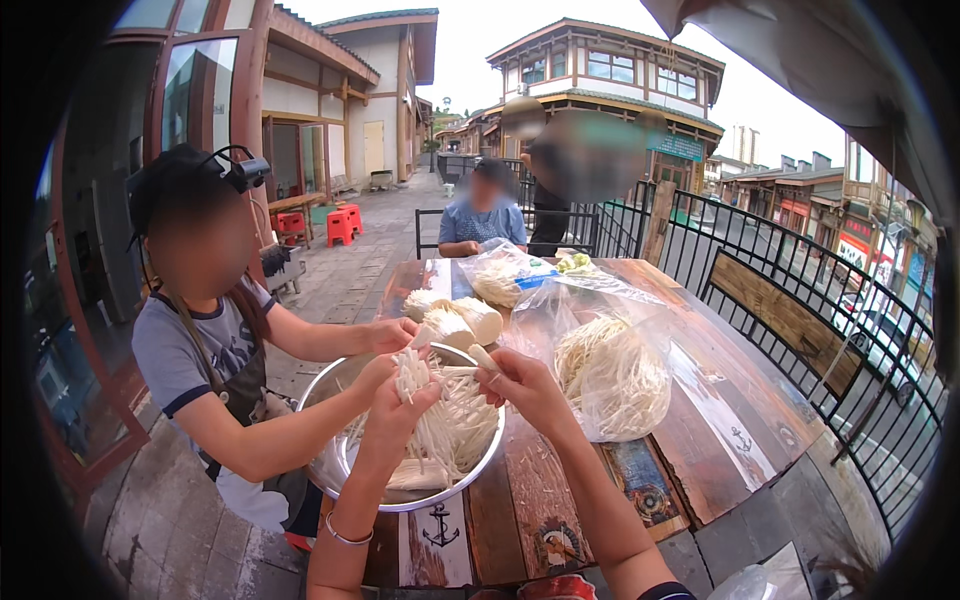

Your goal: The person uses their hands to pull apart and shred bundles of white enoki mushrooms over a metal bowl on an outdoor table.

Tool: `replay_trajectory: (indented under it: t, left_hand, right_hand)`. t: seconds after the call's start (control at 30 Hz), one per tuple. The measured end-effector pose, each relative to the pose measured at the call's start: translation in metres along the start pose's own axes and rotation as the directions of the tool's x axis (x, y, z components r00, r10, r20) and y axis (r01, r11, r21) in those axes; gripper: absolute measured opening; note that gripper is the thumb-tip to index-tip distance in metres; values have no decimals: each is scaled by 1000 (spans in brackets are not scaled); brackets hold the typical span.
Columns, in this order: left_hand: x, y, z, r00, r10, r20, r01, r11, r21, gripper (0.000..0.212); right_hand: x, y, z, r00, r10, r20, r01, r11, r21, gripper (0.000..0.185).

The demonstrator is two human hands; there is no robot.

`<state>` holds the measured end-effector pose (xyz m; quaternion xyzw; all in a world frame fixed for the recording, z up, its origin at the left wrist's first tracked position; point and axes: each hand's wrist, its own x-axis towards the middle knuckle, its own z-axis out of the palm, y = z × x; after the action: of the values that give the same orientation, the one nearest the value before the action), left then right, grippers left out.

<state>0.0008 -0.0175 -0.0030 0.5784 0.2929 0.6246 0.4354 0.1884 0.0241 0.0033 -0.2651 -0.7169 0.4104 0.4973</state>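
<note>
My left hand (401, 416), with a metal bangle on its wrist, grips a bunch of enoki mushrooms (412, 373) above a round metal basin (491, 459). Between the thumb and fingers of my right hand (526, 386) is a small pale enoki piece (484, 358), held over the basin's right rim. Loose enoki strands (461, 424) fill much of the basin, and a thicker clump (417, 475) rests near its front. Beyond the basin lie several uncut enoki bundles (478, 320). A clear plastic bag (615, 375) full of enoki stands right of my right hand.
A co-worker (217, 315) at the left reaches both hands over the basin. Another person (482, 217) sits across the plank-patterned table (525, 480). At the far end lies a second bag of enoki (496, 279). A black metal railing (795, 300) runs along the right.
</note>
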Motion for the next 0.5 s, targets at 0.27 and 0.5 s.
replay_trajectory:
  t: [0.27,0.5]
  left_hand:
    - [7,3,5,1000,11,1,-11,991,-136,36]
    - [-1,2,9,999,38,-30,-38,999,1,33]
  right_hand:
    - [-3,-1,-29,981,-14,-192,35,994,108,18]
    - [-7,2,24,998,-23,53,28,995,-97,19]
